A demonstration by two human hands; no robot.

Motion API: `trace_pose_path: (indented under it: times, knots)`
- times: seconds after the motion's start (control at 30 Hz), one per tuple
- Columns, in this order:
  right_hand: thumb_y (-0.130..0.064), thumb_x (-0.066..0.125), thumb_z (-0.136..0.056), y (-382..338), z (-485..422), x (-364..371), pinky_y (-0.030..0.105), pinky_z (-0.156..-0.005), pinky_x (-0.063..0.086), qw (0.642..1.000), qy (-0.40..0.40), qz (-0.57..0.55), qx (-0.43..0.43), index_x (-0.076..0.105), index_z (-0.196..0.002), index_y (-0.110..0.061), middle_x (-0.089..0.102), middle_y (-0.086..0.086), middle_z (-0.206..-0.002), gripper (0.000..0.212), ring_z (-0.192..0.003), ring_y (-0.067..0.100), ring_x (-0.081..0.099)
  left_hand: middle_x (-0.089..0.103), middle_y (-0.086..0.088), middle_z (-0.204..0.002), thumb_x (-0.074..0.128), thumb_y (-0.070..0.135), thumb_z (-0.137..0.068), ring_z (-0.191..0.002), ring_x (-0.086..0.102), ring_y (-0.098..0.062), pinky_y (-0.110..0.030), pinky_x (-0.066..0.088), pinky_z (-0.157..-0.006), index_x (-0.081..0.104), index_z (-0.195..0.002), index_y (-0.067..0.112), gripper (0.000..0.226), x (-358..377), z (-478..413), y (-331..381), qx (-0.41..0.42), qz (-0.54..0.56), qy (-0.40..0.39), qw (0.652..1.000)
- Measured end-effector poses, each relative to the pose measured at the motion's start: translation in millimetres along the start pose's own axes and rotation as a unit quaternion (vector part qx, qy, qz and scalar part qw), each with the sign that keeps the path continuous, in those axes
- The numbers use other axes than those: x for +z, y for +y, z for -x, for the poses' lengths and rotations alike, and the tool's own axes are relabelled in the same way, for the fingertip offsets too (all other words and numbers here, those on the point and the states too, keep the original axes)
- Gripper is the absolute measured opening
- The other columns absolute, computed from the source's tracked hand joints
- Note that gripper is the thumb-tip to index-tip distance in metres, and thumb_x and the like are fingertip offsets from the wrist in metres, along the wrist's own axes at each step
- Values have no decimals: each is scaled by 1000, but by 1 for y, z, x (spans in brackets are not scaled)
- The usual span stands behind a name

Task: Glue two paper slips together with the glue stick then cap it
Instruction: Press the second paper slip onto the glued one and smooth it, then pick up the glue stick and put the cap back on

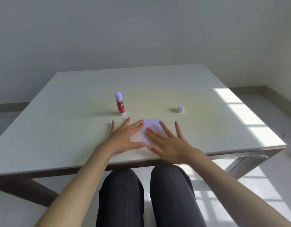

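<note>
Paper slips (152,128) half hidden under blurred right hand (171,145), left hand (125,140) beside, fingers splayed, gripping nothing

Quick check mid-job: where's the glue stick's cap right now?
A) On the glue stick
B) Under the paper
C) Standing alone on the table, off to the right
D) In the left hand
C: the cap stands by itself on the table, far right of the uncapped glue stick, while both hands are flat by the paper.
</note>
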State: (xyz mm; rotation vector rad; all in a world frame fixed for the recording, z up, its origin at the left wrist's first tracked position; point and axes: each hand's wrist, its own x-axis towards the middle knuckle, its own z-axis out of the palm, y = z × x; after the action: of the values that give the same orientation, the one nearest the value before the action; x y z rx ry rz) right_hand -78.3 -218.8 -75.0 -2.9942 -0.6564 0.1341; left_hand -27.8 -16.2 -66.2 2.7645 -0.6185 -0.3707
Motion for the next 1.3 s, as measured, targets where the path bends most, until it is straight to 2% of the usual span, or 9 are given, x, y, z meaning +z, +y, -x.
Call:
trace_pose_path:
  times: [0.13, 0.3, 0.63, 0.77, 0.87, 1.0, 1.13, 1.23, 1.3]
  knots:
    - [-60, 10, -92, 15, -18, -15, 57, -112, -18, 994, -15, 4, 107, -6, -150, -29, -8, -15, -160, 68, -146, 25, -18, 0, 30, -155, 46, 69, -79, -147, -12, -13, -62, -17, -110, 7, -148, 41, 84, 0, 1, 1, 0, -9, -4, 1000]
    - [-72, -3, -78, -16, -9, 2, 53, -108, -27, 1000, -5, -21, -18, -7, -149, -36, -7, -20, -159, 79, -146, 18, -20, 1, 32, -155, 47, 68, -79, -147, -12, -13, -61, -17, -109, 8, -148, 42, 83, 1, 1, 1, 4, 10, 1, 1000]
    - [-61, 11, -92, 26, -30, 9, 53, -112, -18, 995, 51, -25, 88, -6, -150, -31, -5, -16, -160, 68, -148, 19, -13, 6, 27, -153, 49, 55, -87, -146, -12, -8, -51, -18, -114, 11, -148, 41, 73, 3, 6, 2, 3, 73, 13, 997]
    - [-62, 7, -90, 28, -29, 12, 51, -114, -16, 992, 91, -32, 87, -9, -149, -32, -9, -17, -160, 68, -148, 17, -12, 63, 16, -121, 61, 30, -88, -118, 54, -1, -33, 36, -110, 62, -113, 29, 26, -5, 13, -2, -46, 363, 263, 893]
    - [-65, 3, -87, 26, -23, 9, 42, -113, -20, 979, 142, -120, 85, -16, -146, -41, -16, -21, -157, 66, -146, 8, -14, 68, 7, -98, 69, 26, -80, -95, 63, -12, -30, 50, -89, 64, -98, 20, 19, -14, 6, -8, -146, 362, 454, 801]
    - [-51, 26, -96, 28, -17, -1, 36, -116, -14, 920, 227, -295, 119, 9, -150, -34, 14, -18, -156, 59, -146, 2, 9, 59, -3, -131, 73, 27, -79, -120, 54, -16, -25, 40, -95, 54, -128, 10, 56, -24, -29, -9, -193, 354, 395, 826]
    - [-37, 42, -96, 27, -13, -6, 40, -120, 4, 875, 274, -374, 140, 36, -143, -23, 40, -9, -149, 49, -141, 9, 29, 69, -7, -81, 65, 20, -83, -74, 56, -18, -19, 36, -59, 62, -79, 9, 13, -26, -47, 1, -176, 341, 434, 815]
    - [-31, 46, -96, 25, -11, -10, 45, -118, 17, 880, 301, -343, 132, 44, -138, -23, 48, -7, -142, 43, -137, 12, 37, 65, -2, -60, 59, 24, -85, -54, 53, -3, -24, 39, -58, 59, -62, 7, 29, -27, -40, 9, -167, 407, 444, 780]
    - [-28, 48, -96, 20, -9, -12, 42, -112, 29, 883, 330, -313, 117, 49, -135, -23, 55, -3, -134, 40, -126, 13, 48, 70, 5, -58, 60, 30, -85, -58, 56, 8, -10, 43, -58, 62, -57, 11, 34, -30, -27, 21, -122, 475, 417, 765]
